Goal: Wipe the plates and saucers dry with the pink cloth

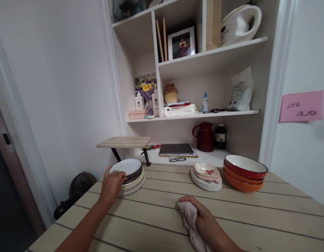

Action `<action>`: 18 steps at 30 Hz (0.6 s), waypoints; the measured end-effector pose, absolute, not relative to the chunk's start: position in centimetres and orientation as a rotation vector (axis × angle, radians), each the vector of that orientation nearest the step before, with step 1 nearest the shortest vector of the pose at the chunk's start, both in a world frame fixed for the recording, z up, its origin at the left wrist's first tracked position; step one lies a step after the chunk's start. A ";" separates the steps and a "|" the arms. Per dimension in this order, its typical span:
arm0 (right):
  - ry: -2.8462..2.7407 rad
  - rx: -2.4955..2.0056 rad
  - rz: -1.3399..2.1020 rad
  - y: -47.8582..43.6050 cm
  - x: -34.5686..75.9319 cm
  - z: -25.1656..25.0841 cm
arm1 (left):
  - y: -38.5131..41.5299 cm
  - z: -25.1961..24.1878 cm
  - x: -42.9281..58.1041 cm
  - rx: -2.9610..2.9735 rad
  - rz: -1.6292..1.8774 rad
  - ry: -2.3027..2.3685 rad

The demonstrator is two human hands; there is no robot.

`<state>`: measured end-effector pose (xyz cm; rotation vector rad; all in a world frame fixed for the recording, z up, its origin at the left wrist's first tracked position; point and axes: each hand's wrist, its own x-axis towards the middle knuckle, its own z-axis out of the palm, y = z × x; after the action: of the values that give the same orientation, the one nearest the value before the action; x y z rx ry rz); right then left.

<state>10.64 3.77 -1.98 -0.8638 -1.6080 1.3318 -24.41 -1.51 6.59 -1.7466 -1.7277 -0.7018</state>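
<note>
At the left of the table, my left hand [113, 183] is closed on the near left rim of the top plate of a stack. That plate [129, 166] is white with a small dark pattern on the part by my fingers. Beneath it are several dark-edged plates, then cream and white ones [135, 187]. How many plates my fingers hold cannot be made out. My right hand [201, 217] is closed around a crumpled pale pinkish-grey cloth [190, 217] near the front middle of the table, and part of the cloth hangs below the fingers.
Small plates with a red-patterned dish [207, 170] on top stand right of middle, beside stacked red and orange bowls [244, 175]. A small raised wooden stand [124, 141] is behind my left hand. Glasses [177, 159], a laptop-like slab [176, 149] and a red jug [204, 137] sit behind.
</note>
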 end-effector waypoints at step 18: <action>-1.166 -0.779 1.708 5.1 11.0 -2.1 | -2.6 9.2 -21.6 -1.909 -0.835 -1.523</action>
<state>10.96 5.13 -2.13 -0.7788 -1.1656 1.7080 -21.56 -2.65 9.15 -1.9095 -1.5234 -0.8351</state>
